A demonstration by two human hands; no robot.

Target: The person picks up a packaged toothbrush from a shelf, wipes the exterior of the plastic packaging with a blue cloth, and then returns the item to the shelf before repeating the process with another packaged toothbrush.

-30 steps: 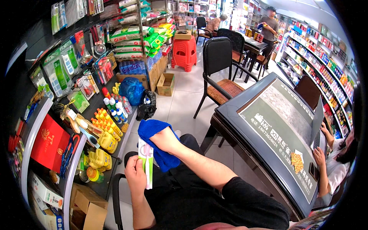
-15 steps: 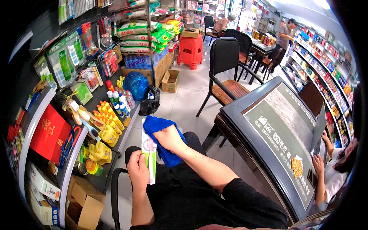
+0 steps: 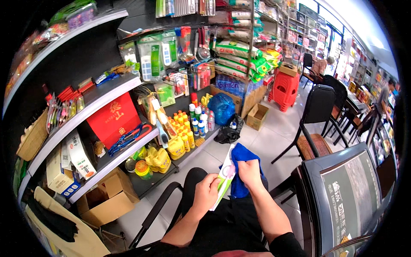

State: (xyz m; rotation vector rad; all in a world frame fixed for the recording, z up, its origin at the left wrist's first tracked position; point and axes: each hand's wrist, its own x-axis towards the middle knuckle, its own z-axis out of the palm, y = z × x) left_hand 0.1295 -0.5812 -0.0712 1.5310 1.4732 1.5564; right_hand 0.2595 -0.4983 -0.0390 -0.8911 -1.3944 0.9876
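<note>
In front of my lap, my left hand (image 3: 206, 192) grips a long narrow white-and-green box (image 3: 226, 172) by its lower half, thumb across the front. The box leans with its upper end to the right, and a round pinkish picture shows on its face. Closed around a bunched blue cloth (image 3: 242, 155), my right hand (image 3: 250, 172) is just right of the box. The cloth hangs below that hand and lies against the box's right edge, hiding part of it.
At left, shelves hold a red box (image 3: 114, 116), yellow bottles (image 3: 176, 147) and hanging packages. An open cardboard box (image 3: 109, 201) stands below. A black chair (image 3: 317, 107) and a dark-framed table (image 3: 346, 188) are at right. A blue bag (image 3: 223, 109) sits by the shelf end.
The view has swung left, so the shelves fill more of it and the table has slid right. The box tilts more now. Both hands keep their hold on box and cloth.
</note>
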